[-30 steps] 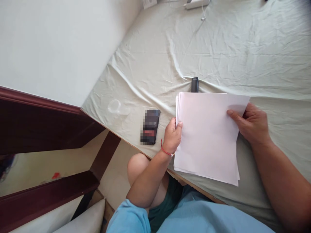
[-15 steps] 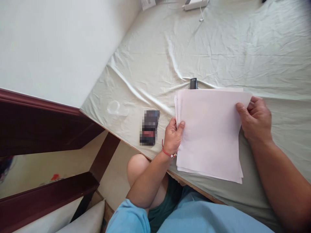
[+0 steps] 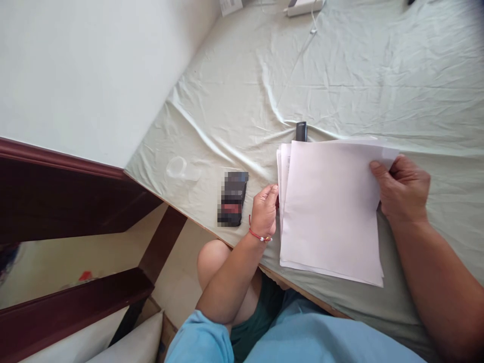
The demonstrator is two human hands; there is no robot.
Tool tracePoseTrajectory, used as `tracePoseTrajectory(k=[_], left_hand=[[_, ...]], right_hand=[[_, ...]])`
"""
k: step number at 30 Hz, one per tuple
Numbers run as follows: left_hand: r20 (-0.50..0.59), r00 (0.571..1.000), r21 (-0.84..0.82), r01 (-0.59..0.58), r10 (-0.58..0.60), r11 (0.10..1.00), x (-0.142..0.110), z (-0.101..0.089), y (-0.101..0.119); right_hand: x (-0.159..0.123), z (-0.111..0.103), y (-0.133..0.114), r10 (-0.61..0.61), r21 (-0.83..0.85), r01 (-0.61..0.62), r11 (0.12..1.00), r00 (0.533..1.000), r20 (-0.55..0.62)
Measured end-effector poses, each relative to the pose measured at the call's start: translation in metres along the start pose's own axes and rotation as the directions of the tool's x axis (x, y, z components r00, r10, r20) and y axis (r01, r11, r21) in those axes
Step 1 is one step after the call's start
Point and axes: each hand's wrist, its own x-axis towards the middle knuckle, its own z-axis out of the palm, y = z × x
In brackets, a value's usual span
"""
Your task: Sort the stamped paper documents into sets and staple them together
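A loose stack of white paper sheets [image 3: 330, 212] is held over the bed-like surface, its top sheet blank. Printing shows faintly on a sheet underneath at the left edge. My right hand [image 3: 404, 189] pinches the upper right corner, thumb on top and fingers behind. At the left edge, my left hand [image 3: 264, 212] is closed, thumb against the margin of the lower sheets; its fingertips are partly hidden. A red string bracelet [image 3: 260, 237] circles my left wrist. Just beyond the top edge lies a small black object [image 3: 301, 131], partly covered by the paper.
A dark, pixelated item [image 3: 232, 199] lies left of my left hand. Farther left is a clear plastic ring-shaped piece [image 3: 177, 167]. A white device with a cord [image 3: 304, 6] sits at the far edge. The pale green sheet [image 3: 359, 85] is wrinkled; a white wall [image 3: 75, 65] borders it.
The stack has shifted slightly right with my right hand. My left thumb has come off the top sheet, back to the left edge, and the sheets are more fanned out there.
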Motion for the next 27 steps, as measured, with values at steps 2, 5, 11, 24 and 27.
tracePoseTrajectory(k=[2,5,11,24,27], left_hand=[[0.0,1.0,-0.035,0.006,-0.006,0.999,-0.001,0.001,0.001],[-0.012,1.0,-0.065,-0.005,0.004,0.998,-0.001,0.001,0.001],[-0.058,0.998,-0.01,-0.035,0.034,0.999,0.005,-0.007,-0.008],[-0.122,0.988,0.102,-0.078,0.09,0.992,0.009,-0.013,-0.017],[-0.102,0.989,0.131,-0.096,0.11,0.987,0.007,-0.011,-0.016]], right_hand=[[-0.001,0.001,-0.002,0.023,0.027,-0.023,0.999,1.0,0.021],[-0.004,0.002,-0.007,0.081,0.028,-0.082,0.996,0.995,0.049],[-0.001,0.001,-0.004,0.042,-0.019,-0.042,0.999,0.999,-0.002],[-0.006,-0.004,-0.005,0.091,-0.132,-0.079,0.988,0.991,0.094],[-0.006,-0.004,-0.006,0.117,-0.141,-0.106,0.984,0.99,0.077]])
